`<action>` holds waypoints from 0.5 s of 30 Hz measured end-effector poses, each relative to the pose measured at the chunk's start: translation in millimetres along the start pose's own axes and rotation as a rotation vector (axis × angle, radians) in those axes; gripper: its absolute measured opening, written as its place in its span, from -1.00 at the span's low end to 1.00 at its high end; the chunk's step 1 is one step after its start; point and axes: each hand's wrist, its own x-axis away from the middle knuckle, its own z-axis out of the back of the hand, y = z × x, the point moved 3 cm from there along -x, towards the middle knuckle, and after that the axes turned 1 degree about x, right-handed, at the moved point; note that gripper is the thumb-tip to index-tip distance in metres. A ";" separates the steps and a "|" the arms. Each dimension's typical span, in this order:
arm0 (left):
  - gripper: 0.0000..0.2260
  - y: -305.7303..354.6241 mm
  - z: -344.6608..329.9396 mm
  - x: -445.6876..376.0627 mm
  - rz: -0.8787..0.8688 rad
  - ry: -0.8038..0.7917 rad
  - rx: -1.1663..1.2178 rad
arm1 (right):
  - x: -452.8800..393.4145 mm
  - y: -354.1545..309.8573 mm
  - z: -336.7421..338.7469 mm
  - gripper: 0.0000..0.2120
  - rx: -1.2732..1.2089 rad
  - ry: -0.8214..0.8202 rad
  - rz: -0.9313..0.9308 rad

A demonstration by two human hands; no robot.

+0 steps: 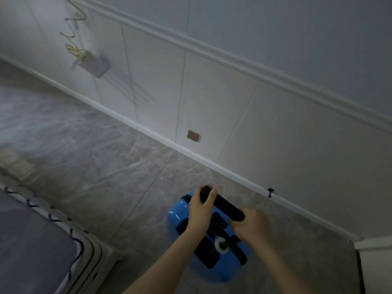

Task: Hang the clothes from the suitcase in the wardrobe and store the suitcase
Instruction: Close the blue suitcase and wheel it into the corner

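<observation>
Item: blue suitcase (176, 215), hard glossy shell with black trim, stood upright on the floor directly beneath both hands. Its black bar handle (224, 206), matte and straight, was raised above the shell. Left hand (200, 205) gripped the handle's far end, fingers curled round it. Right hand (252, 223) held the near end; the fingers were blurred, apparently wrapped round the bar. Left of the suitcase: bed (31, 240), grey cover, dark stitched edging. Around the suitcase: floor (95, 149) of glossy grey marbled tile. Beyond the suitcase: white skirting board (148, 132), then pale panelled wall (212, 92). Far left of the suitcase, on that wall: white box (95, 64) with yellowish cables.
</observation>
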 end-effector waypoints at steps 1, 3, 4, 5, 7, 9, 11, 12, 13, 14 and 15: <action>-0.92 5.9 20.8 -10.6 -0.008 0.003 -0.049 | -3.5 -22.1 -7.5 -0.76 -0.016 0.000 -0.003; -0.87 20.5 55.1 -28.7 -0.011 -0.007 -0.155 | -11.0 -56.3 -16.4 -0.73 -0.020 0.002 0.012; -0.85 27.0 67.6 -37.8 0.002 -0.030 -0.190 | -16.2 -69.3 -18.8 -0.71 -0.023 -0.001 0.021; -0.83 33.6 85.3 -49.2 0.013 -0.038 -0.201 | -25.2 -88.1 -22.7 -0.69 -0.010 -0.006 0.039; -0.82 42.9 106.5 -66.0 0.024 -0.046 -0.219 | -38.0 -112.4 -25.1 -0.68 0.012 -0.010 0.058; -0.82 50.4 132.7 -84.4 0.026 -0.010 -0.203 | -55.3 -142.4 -32.3 -0.69 0.007 -0.031 0.084; -0.83 58.2 154.2 -100.4 0.046 0.034 -0.192 | -71.3 -171.2 -37.2 -0.69 0.024 -0.054 0.113; -0.81 61.2 164.4 -108.3 0.060 0.060 -0.184 | -78.7 -184.5 -40.3 -0.68 0.028 -0.069 0.131; -0.79 69.2 179.1 -123.6 0.066 0.096 -0.162 | -92.7 -205.8 -43.5 -0.67 0.033 -0.074 0.165; -0.77 73.5 190.4 -137.0 0.084 0.126 -0.135 | -101.8 -222.8 -45.5 -0.66 0.036 -0.075 0.195; -0.76 80.0 201.8 -149.4 0.117 0.163 -0.099 | -111.1 -240.3 -47.6 -0.65 0.044 -0.078 0.223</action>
